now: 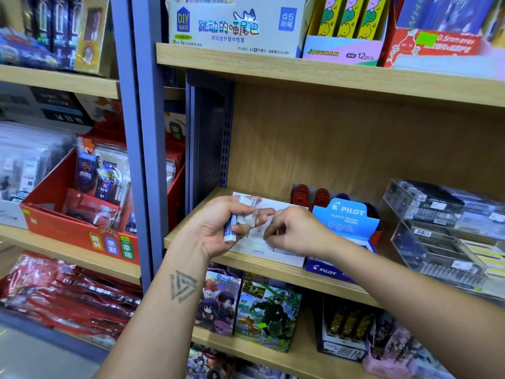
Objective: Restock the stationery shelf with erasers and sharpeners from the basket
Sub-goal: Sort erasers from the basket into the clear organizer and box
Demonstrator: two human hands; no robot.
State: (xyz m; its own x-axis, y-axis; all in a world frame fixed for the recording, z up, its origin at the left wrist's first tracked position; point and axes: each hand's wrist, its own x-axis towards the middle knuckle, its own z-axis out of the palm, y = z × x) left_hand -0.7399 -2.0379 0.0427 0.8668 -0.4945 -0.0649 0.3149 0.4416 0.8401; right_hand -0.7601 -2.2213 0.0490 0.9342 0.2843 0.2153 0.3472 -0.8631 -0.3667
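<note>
A person's left hand [218,228] grips a small stack of white erasers [240,217] in blue-edged sleeves, fingers curled round them, above the front edge of a wooden stationery shelf [273,272]. The right hand [295,233] hovers just beside it over a white Kokuyo display box [259,251] sitting on that shelf, its fingers curled downward into the box; whether they pinch an eraser there cannot be told from this angle. Immediately to the right of the white box stands a blue Pilot plastic-eraser carton [347,217], with red and dark blue sharpeners [311,196] lined up behind it against the shelf's back panel. Clear acrylic trays [437,228] holding small packaged items occupy the far right of the same shelf. A triangular tattoo [181,285] marks the left forearm (its inner side faces the camera). The shelf above carries boxed pens [235,26], and the bay to the left holds a red cardboard display bin [79,214] of packaged stationery.
</note>
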